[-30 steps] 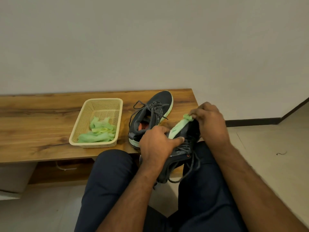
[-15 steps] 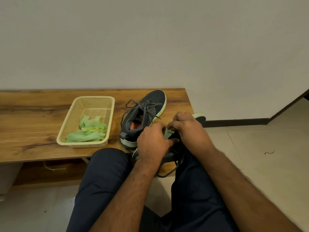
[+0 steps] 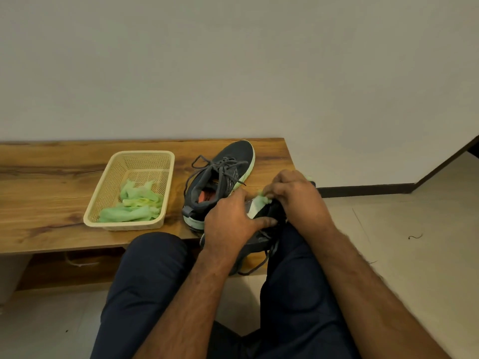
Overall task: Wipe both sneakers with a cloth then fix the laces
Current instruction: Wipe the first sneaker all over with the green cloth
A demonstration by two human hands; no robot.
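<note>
Left hand point(image 3: 230, 224) grips sneaker point(image 3: 261, 229) on the person's lap, right hand point(image 3: 295, 195) pinches green cloth point(image 3: 261, 200) against its sole just past the left thumb, other sneaker point(image 3: 220, 182) and basket point(image 3: 129, 190) sit beyond on bench point(image 3: 39, 190).

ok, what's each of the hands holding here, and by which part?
Left hand grips the dark sneaker with pale-green sole by its side, over the lap. Right hand pinches a light-green cloth against that sole.
</note>
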